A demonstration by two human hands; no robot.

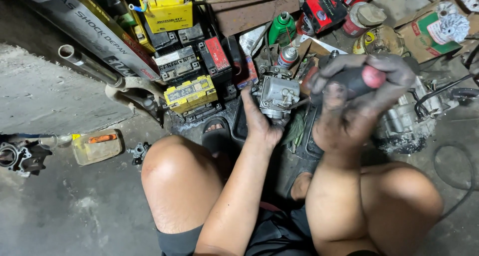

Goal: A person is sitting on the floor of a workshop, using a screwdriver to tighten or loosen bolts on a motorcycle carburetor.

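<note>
My left hand grips a grey metal carburetor from below and holds it up above a dark tray. My right hand, black with grease, is closed on the handle of a screwdriver with a black grip and a red end. Its thin shaft points left and reaches the carburetor's side. Both knees frame the lower part of the view, and a sandalled foot rests beside the tray.
Several old batteries, yellow and black, are stacked at the back. A green bottle and a spray can stand behind the carburetor. An engine part lies at right, a small plastic container and metal parts at left on the concrete floor.
</note>
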